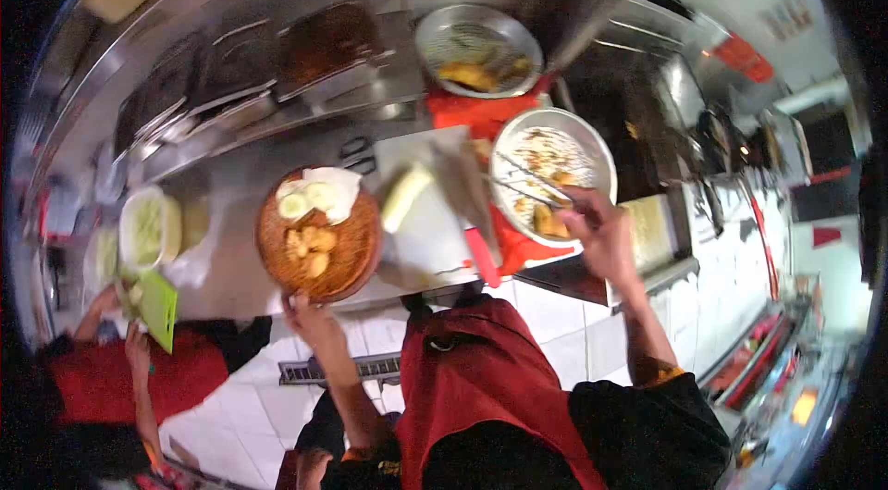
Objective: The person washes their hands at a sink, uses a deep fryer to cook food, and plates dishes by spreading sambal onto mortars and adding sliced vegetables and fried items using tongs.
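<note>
My left hand (pixel 314 325) grips the near rim of a round brown dish (pixel 368 259). Inside it are brownish, grainy food, golden pieces (pixel 313 248), and pale round slices (pixel 308 198) beside a white sheet. With my right hand (pixel 603 235) I hold metal tongs (pixel 529 177), closed round their handle end. Their arms reach over a round metal pan (pixel 606 152), which has dark-flecked white lining and a few golden pieces (pixel 549 220) near its lower edge. Between dish and pan, a red-handled knife (pixel 481 256) lies on a white cutting board (pixel 430 212) beside a pale elongated piece (pixel 404 197).
A perforated metal pan (pixel 476 27) with yellow food stands behind on red material. Metal bins (pixel 328 41) line the back. At left, a co-worker's hands (pixel 137 347) are at a green board (pixel 159 310), near a white tub (pixel 150 226).
</note>
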Motion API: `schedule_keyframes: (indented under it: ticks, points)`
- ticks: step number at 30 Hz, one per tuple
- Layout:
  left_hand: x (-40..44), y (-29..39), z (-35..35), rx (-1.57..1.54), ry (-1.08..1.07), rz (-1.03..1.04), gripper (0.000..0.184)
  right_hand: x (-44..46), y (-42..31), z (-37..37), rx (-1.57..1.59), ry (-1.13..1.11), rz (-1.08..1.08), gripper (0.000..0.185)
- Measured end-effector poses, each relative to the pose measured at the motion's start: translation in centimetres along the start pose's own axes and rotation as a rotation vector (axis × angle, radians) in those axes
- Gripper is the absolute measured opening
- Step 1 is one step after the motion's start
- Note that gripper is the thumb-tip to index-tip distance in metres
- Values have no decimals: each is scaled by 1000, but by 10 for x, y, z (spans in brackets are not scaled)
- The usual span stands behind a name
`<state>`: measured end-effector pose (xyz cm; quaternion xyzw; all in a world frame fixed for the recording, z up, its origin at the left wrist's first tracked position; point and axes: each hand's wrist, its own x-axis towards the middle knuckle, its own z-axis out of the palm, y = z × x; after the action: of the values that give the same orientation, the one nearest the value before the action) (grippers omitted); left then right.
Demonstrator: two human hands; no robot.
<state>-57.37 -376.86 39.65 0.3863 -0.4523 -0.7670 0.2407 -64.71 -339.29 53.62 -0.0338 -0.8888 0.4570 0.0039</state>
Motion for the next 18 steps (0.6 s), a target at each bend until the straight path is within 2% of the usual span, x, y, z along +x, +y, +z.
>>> schedule_keyframes:
  ticks: [1,2,4,6,7,10,15,18]
  points:
    - [-1,2,7,10,-46,3,42,-4,32,-29,-88,31,6,31]
    - [-1,2,6,26,-80,16,42,-11,31,-56,-195,13,-8,29]
    - [-8,-10,6,208,-95,96,39,-28,60,-81,-359,-71,100,30]
    - [-34,11,34,83,1,-32,37,-56,77,-74,-365,-13,30,28]
    - [-37,6,38,80,-52,-61,33,-60,79,-71,-303,43,-22,28]
    - [-62,-7,56,92,-237,-74,31,-51,79,-85,-392,114,143,29]
    - [-86,-32,84,28,-413,-89,34,-26,114,-73,-479,10,-69,30]
    - [-96,-38,96,43,-407,-136,35,-13,137,-79,-232,48,-5,27]
